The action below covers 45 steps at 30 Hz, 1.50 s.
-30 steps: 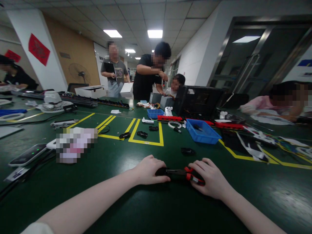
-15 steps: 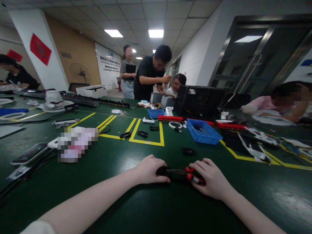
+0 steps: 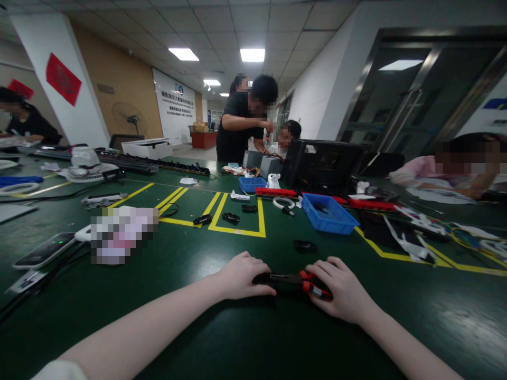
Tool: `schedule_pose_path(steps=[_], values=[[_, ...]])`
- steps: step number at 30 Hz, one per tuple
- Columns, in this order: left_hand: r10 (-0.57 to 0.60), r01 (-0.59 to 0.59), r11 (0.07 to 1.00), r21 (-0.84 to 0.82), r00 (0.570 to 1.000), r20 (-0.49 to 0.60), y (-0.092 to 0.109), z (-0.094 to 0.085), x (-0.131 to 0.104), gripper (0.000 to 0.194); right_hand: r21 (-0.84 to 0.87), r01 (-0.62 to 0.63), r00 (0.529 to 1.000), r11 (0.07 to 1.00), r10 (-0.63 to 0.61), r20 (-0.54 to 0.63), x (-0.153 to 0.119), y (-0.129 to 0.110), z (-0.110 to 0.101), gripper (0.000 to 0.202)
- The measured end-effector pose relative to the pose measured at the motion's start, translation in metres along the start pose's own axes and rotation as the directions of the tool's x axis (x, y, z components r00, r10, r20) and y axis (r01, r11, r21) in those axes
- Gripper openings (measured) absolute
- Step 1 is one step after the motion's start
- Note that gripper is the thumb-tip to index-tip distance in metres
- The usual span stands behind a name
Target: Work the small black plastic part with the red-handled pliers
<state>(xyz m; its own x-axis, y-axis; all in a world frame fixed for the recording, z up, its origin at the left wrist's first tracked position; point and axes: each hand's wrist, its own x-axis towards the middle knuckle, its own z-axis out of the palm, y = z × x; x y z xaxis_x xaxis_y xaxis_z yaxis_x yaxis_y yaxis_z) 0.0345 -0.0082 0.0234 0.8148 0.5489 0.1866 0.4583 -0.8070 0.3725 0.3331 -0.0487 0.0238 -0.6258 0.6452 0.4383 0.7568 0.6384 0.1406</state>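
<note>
My left hand (image 3: 242, 277) is closed round a small black part (image 3: 262, 278) low over the green table (image 3: 222, 338). Red-handled pliers (image 3: 312, 285) are gripped in my right hand (image 3: 340, 289), their jaws pointing left and reaching the black part. Whether the jaws clamp it is too dark to tell. Just beyond the pliers lies a loose black piece (image 3: 305, 246). Farther off, three more black pieces rest near the yellow tape, one of them a dark connector (image 3: 231, 217).
A blue tray (image 3: 329, 214) stands beyond my right hand, with red strips (image 3: 276, 192) and a black case (image 3: 322, 163) behind it. At the left are a phone-like device (image 3: 44, 250) and cables. Several people are around the table.
The view has shifted slightly. Behind the standing person in black, the other standing person has moved right and is now mostly hidden. My hands keep nearly the same pose.
</note>
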Motion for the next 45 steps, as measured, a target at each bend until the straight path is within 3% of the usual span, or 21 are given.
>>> schedule_pose_path(steps=[16,37,45], values=[[-0.038,0.039,0.999,0.023,0.999,-0.034,0.0,0.003,0.001,0.043,0.007,-0.012,1.0,1.0,0.012,0.005,-0.001,0.001,0.001,0.035],[0.052,-0.045,0.994,0.095,0.997,-0.064,-0.004,0.005,-0.002,0.039,0.002,-0.001,0.999,1.0,0.002,-0.044,0.003,0.001,0.001,0.037],[0.117,-0.108,0.987,0.117,0.99,-0.076,-0.008,0.004,-0.002,0.042,-0.087,0.094,0.986,0.992,-0.104,-0.129,-0.002,0.018,0.016,0.043]])
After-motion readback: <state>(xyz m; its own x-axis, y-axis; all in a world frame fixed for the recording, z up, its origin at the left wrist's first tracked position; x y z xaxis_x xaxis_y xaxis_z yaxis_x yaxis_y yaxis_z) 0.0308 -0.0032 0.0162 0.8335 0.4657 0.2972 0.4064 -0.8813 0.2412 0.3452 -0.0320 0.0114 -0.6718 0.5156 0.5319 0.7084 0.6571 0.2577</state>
